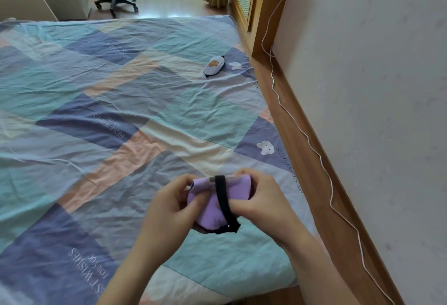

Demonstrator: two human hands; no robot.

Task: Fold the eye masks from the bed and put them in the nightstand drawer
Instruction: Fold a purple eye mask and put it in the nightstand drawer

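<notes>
Nearest the camera, two bare forearms rise from the bottom edge, their elbows cut off by the frame. The left hand (169, 204) and right hand (262, 202) meet over the near right part of the bed, both closed on a soft lilac fabric eye mask (212, 204) with a black elastic strap (223, 198) running down its middle. The left fingers (197, 204) pinch the mask's left side, thumb on top; the right fingers curl over its upper right corner and press the strap near its lower end. Much of the mask is hidden behind the hands, so whether it is doubled over cannot be made out, nor whether it touches the bedding. Below lies a rumpled patchwork bed sheet (108, 101) in teal, blue-grey, peach and cream, printed with lettering and small white bears. Farther off, near the bed's right edge, a white eye mask with an orange motif and dark trim (214, 65) lies flat on the sheet, well apart from the hands; its strap is not visible. A thin white cable (312, 145) trails along the wooden floor strip beside the pale wall. Beyond the bed stands a black office chair base (116, 0), its seat cut off at the top.
</notes>
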